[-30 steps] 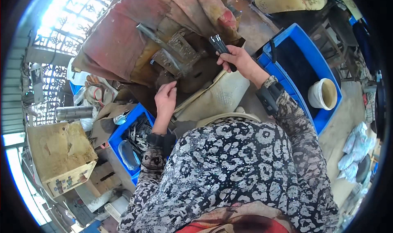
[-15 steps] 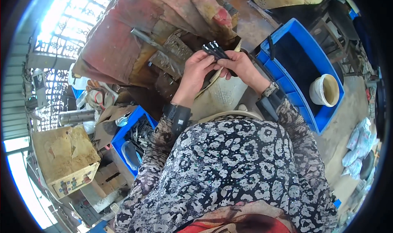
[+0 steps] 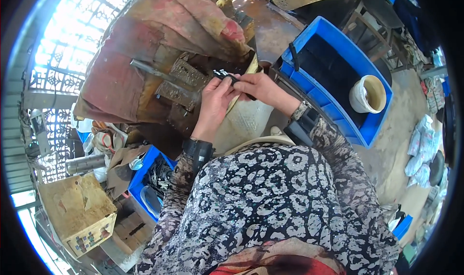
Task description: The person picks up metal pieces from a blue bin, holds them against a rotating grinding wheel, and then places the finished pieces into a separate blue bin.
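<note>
A small bunch of dark, slim pieces with shiny silver tips is gripped between my two hands, in front of a grimy machine. My left hand is closed round the bunch from the near left side, thumb on top. From the right, my right hand pinches the same pieces with thumb and fingers. Their lower ends are hidden by my fingers. Just left of the hands are a dirty metal block and a grey metal rod on the machine.
A stained reddish cloth drapes over the machine. To the right stands a large blue bin with a white bucket in it. At left are a smaller blue bin of dark metal parts and a worn cardboard box.
Both hands, with the dark pieces, now sit closer to the metal block. The silver tips tilt more to the left. The whole view has shifted slightly.
</note>
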Demonstrator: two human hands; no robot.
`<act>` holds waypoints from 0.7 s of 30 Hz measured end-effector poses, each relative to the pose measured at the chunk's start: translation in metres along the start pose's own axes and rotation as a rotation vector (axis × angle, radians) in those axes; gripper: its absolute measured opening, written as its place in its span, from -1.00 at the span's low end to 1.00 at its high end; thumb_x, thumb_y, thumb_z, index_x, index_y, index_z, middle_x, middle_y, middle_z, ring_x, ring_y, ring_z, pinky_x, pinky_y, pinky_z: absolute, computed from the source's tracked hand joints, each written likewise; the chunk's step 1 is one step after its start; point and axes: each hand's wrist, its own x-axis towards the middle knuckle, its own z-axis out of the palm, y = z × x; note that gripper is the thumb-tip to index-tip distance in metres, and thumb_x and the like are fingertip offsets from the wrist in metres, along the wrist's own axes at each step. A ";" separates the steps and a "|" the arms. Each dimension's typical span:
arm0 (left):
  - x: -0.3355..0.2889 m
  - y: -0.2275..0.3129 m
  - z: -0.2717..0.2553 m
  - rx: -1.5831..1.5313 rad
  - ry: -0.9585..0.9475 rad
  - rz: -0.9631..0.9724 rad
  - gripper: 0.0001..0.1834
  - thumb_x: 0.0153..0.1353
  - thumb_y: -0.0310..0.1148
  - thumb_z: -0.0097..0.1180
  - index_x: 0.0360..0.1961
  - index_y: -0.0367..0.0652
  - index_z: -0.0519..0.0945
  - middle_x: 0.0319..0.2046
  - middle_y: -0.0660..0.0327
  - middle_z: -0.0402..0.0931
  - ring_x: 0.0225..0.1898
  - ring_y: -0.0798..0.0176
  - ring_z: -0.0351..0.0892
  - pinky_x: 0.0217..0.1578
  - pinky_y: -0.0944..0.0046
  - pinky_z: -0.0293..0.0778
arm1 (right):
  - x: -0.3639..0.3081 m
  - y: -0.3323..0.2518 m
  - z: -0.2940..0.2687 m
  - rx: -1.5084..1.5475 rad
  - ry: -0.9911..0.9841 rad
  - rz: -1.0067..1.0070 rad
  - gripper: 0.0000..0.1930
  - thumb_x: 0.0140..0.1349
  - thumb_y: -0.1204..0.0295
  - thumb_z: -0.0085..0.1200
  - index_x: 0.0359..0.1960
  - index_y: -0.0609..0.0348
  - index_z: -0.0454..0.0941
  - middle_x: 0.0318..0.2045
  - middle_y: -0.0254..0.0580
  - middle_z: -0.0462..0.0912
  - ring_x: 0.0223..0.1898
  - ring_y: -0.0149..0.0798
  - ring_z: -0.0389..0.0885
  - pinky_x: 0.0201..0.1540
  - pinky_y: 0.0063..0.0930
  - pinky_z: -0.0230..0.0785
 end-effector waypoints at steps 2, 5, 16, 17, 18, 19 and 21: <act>-0.002 0.001 -0.001 -0.018 0.033 0.022 -0.85 0.36 -0.43 0.00 -0.13 -0.25 0.52 -0.21 0.11 0.59 -0.05 0.09 0.59 0.05 0.05 0.50 | 0.002 0.001 -0.017 -0.411 0.279 -0.303 -0.76 0.28 0.34 0.09 -0.22 0.31 0.60 -0.42 -0.15 0.67 -0.40 -0.29 0.68 -0.36 -0.38 0.48; -0.005 0.005 -0.013 -0.096 0.092 0.038 -0.87 0.37 -0.42 -0.03 -0.13 -0.23 0.48 -0.15 0.06 0.56 0.02 0.00 0.56 0.09 -0.06 0.49 | 0.007 0.001 -0.066 -0.631 0.849 -0.322 -0.76 0.26 0.33 -0.03 -0.31 0.22 0.63 -0.36 0.08 0.63 -0.24 0.08 0.61 -0.21 -0.15 0.44; -0.018 0.003 -0.004 -0.242 0.044 -0.136 -0.85 0.34 -0.46 0.02 -0.09 -0.12 0.49 -0.31 0.22 0.43 -0.21 0.23 0.44 -0.05 0.06 0.41 | 0.033 0.067 -0.180 -1.594 0.606 -0.095 -0.87 -0.08 0.47 0.08 -0.59 0.20 0.67 -0.59 0.01 0.63 -0.53 0.01 0.66 -0.48 -0.10 0.51; -0.016 0.001 -0.013 -0.248 -0.017 -0.158 -0.83 0.33 -0.48 0.01 -0.08 -0.09 0.50 -0.32 0.23 0.45 -0.24 0.24 0.45 -0.06 0.08 0.42 | 0.033 0.062 -0.173 -1.609 0.631 -0.155 -0.87 -0.08 0.48 0.07 -0.58 0.22 0.67 -0.59 0.03 0.63 -0.52 0.04 0.66 -0.45 -0.07 0.51; -0.015 -0.002 -0.007 -0.218 -0.026 -0.162 -0.82 0.33 -0.49 0.00 -0.06 -0.07 0.51 -0.34 0.26 0.48 -0.25 0.25 0.48 -0.05 0.07 0.43 | 0.033 0.068 -0.179 -1.522 0.679 -0.061 -0.85 -0.07 0.47 0.07 -0.55 0.24 0.67 -0.57 0.06 0.62 -0.50 0.04 0.67 -0.42 -0.06 0.52; -0.013 -0.007 -0.003 -0.172 -0.042 -0.168 -0.81 0.32 -0.49 0.01 -0.07 -0.04 0.52 -0.36 0.29 0.51 -0.27 0.28 0.51 -0.07 0.04 0.46 | 0.031 0.071 -0.181 -1.490 0.655 -0.056 -0.84 -0.04 0.47 0.06 -0.52 0.25 0.68 -0.52 0.07 0.64 -0.46 0.06 0.67 -0.38 -0.04 0.54; -0.008 -0.009 -0.010 -0.167 -0.004 -0.240 -0.81 0.32 -0.48 0.02 -0.08 -0.02 0.53 -0.37 0.30 0.53 -0.27 0.28 0.54 -0.10 0.02 0.48 | 0.028 0.053 -0.157 -0.714 0.921 0.128 -0.77 0.05 0.35 0.02 -0.46 0.26 0.66 -0.37 0.14 0.65 -0.29 0.22 0.64 -0.21 0.04 0.50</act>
